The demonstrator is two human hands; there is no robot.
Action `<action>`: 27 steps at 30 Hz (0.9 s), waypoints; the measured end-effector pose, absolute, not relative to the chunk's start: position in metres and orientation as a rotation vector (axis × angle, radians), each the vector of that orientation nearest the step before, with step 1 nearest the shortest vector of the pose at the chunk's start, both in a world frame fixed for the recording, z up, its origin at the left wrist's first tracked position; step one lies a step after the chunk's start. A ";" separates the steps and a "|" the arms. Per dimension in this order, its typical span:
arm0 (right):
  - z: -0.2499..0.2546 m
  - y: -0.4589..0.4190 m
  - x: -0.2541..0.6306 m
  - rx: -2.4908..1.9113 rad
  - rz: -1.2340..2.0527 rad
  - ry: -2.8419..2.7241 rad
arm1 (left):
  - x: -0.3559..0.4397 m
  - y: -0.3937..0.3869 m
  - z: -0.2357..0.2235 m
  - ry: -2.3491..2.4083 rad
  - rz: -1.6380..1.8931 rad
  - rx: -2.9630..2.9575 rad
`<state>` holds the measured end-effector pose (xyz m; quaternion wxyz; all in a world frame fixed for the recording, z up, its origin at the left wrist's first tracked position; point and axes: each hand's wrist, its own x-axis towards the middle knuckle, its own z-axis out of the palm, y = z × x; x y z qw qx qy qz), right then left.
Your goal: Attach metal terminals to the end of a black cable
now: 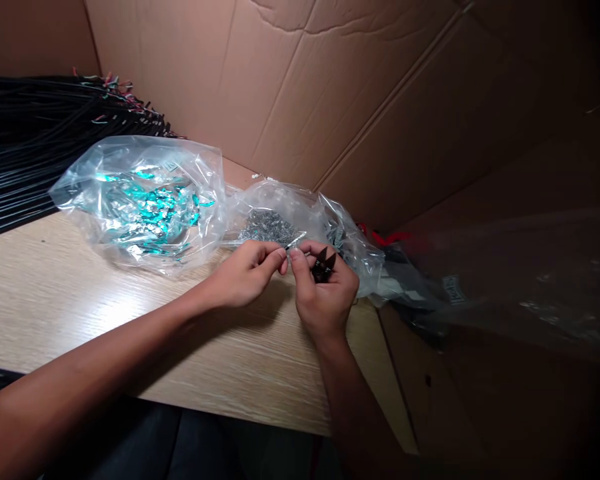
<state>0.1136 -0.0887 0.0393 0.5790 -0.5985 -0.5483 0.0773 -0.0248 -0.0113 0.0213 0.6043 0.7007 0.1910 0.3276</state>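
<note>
My left hand (250, 272) and my right hand (325, 290) meet over the light wooden table (80, 293), fingertips almost touching. Between the left thumb and forefinger sits a tiny silvery metal piece (294, 244), pinched at its end. The right hand is closed around small black pointed parts (324, 263) and also pinches toward the metal piece. Just behind the hands lies a clear plastic bag (285, 210) holding a heap of small grey metal parts (267, 228).
A second clear bag (145, 200) with teal and silver pieces lies at the left. A bundle of black cables (35, 147) with coloured wire ends stretches along the back left. Cardboard walls (360, 87) rise behind. Dark bags (480, 287) sit in shadow off the table's right edge.
</note>
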 end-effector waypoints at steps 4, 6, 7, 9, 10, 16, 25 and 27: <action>0.042 -0.087 0.121 -1.402 0.172 -1.278 | -0.024 -0.011 0.020 0.449 0.739 1.612; 0.042 -0.086 0.124 -1.395 0.209 -1.266 | -0.024 -0.011 0.020 0.456 0.737 1.614; 0.042 -0.086 0.125 -1.395 0.238 -1.266 | -0.024 -0.011 0.020 0.457 0.737 1.616; 0.040 -0.084 0.125 -1.397 0.275 -1.270 | -0.023 -0.011 0.020 0.451 0.738 1.624; 0.039 -0.083 0.125 -1.398 0.274 -1.269 | -0.023 -0.011 0.020 0.447 0.737 1.631; 0.031 -0.081 0.126 -1.400 0.166 -1.221 | -0.024 -0.014 0.022 0.440 0.722 1.668; 0.027 -0.084 0.117 -1.400 0.131 -1.239 | -0.023 -0.017 0.019 0.427 0.767 1.681; 0.029 -0.085 0.121 -1.391 0.168 -1.265 | -0.023 -0.016 0.018 0.438 0.770 1.683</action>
